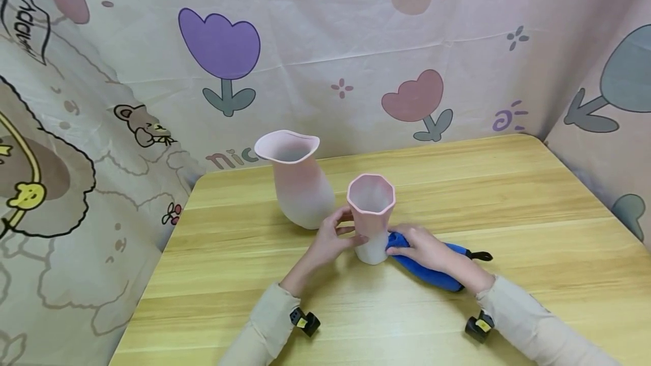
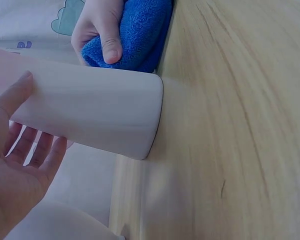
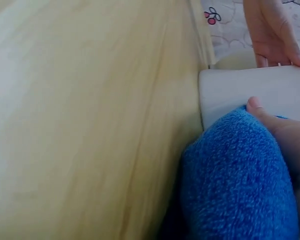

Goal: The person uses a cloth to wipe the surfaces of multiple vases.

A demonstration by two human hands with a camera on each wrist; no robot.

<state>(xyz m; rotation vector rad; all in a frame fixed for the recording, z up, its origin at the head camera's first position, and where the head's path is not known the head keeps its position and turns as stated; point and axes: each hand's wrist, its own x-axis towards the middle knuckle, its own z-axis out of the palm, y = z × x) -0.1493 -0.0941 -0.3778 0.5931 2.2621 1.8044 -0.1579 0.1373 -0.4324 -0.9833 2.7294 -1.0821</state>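
A slim pink-to-white vase (image 1: 373, 230) with an angular rim stands upright on the wooden table. My left hand (image 1: 330, 237) holds it from the left, thumb across the front and fingers around the far side; the left wrist view shows this hand (image 2: 20, 170) at the vase's lower white half (image 2: 100, 105). On the other side, my right hand (image 1: 419, 247) grips a blue fluffy cloth (image 1: 432, 277) with a black loop, its bunched end right at the vase's side. In the right wrist view the cloth (image 3: 240, 180) bulges under the right thumb (image 3: 257, 107).
A larger pink-to-white vase (image 1: 305, 194) with a wavy flared rim stands behind and left of the slim one, close to my left fingers. A printed fabric backdrop (image 1: 315, 33) rises behind the wooden table (image 1: 213, 275) and along its sides.
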